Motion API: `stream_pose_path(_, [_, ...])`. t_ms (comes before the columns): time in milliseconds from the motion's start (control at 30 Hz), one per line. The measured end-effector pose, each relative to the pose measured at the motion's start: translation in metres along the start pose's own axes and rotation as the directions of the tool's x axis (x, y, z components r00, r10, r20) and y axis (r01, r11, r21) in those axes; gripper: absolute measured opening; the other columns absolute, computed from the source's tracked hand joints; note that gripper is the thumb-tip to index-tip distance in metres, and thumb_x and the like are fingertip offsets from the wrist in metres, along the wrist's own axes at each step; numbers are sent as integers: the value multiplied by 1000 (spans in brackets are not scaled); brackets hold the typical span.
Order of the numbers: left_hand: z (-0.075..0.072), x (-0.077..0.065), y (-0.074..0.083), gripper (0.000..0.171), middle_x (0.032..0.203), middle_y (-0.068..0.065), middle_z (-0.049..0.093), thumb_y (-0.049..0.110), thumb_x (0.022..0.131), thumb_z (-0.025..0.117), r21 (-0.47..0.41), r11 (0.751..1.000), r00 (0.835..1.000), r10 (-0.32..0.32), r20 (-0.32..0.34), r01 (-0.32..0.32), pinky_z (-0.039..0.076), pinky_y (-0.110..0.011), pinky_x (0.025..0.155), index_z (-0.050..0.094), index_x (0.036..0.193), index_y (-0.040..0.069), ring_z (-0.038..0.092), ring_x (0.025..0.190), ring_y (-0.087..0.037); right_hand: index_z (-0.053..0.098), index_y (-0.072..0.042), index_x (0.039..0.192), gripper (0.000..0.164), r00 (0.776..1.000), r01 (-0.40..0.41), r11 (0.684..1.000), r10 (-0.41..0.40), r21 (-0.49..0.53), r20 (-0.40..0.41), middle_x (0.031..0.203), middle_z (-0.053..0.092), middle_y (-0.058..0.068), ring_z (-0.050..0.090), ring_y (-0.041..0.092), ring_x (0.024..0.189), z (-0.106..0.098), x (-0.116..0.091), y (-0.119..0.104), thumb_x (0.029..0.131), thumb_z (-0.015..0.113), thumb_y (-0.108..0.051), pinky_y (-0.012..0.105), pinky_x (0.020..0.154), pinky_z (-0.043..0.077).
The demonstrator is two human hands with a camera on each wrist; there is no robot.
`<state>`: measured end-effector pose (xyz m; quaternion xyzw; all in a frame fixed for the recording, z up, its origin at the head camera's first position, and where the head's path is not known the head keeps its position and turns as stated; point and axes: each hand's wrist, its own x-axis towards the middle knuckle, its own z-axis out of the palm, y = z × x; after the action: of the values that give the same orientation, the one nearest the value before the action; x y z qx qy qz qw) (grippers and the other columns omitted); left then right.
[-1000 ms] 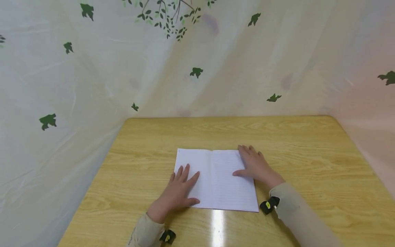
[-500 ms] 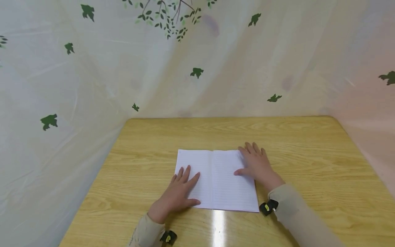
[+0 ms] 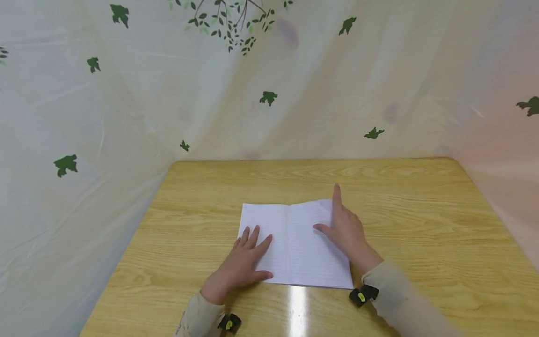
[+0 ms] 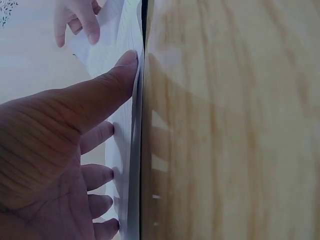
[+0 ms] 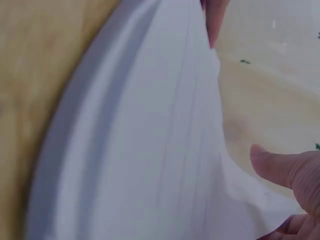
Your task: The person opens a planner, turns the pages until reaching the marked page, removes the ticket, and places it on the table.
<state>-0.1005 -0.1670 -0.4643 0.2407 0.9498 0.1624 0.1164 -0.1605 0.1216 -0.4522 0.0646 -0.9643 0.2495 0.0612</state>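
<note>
An open notebook point(image 3: 309, 248) with lined white pages lies on the table, and the far corner of its right page is raised. My left hand point(image 3: 237, 267) rests on the left page with its fingers spread; the left wrist view shows the thumb point(image 4: 107, 87) along the near edge. At the right page's outer edge, my right hand point(image 3: 348, 231) has its index finger extended and its thumb held apart. In the right wrist view, the page point(image 5: 145, 135) bows upward, and its corner runs into the curled fingers point(image 5: 295, 225). Their tips are mostly hidden.
The wooden table point(image 3: 189, 224) extends around the notebook on all sides. A pale curtain point(image 3: 210, 103) with leaf prints hangs behind and beside it. Dark wrist cameras sit at both cuffs.
My right hand's fingers have gone from spread out to curled, with the index extended. The right page's far corner has risen from the table. My left hand has stayed in place.
</note>
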Motion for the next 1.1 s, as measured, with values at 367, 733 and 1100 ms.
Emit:
stream_pose_path(367, [-1, 1, -2, 74, 159, -23, 14, 45, 93, 61, -30, 1000, 1000, -10, -29, 9, 17, -63, 112, 32, 153, 12, 8, 144, -47, 40, 4, 145, 71, 977, 193, 980, -197, 57, 86, 129, 59, 25, 62, 39, 110, -2, -26, -25, 95, 62, -41, 51, 86, 51])
stream_pose_path(733, [-1, 6, -2, 74, 157, -22, 21, 44, 102, 43, -134, 991, 990, -39, -136, 20, 19, -58, 113, 19, 152, -6, 17, 144, -44, 42, -7, 148, 65, 932, 185, 974, -217, 134, 292, 151, 31, 29, 43, 49, 128, 7, -47, -46, 98, 51, -49, 64, 95, 42])
stream_pose_path(1100, [-1, 7, -1, 92, 158, -28, 11, 56, 95, 52, -162, 986, 990, -70, -126, 49, 23, -54, 113, 9, 155, 0, 16, 145, -40, 46, -3, 144, 63, 919, 253, 958, -281, 132, 277, 153, 31, 25, 34, 46, 136, 27, -57, -53, 99, 49, -47, 59, 106, 33])
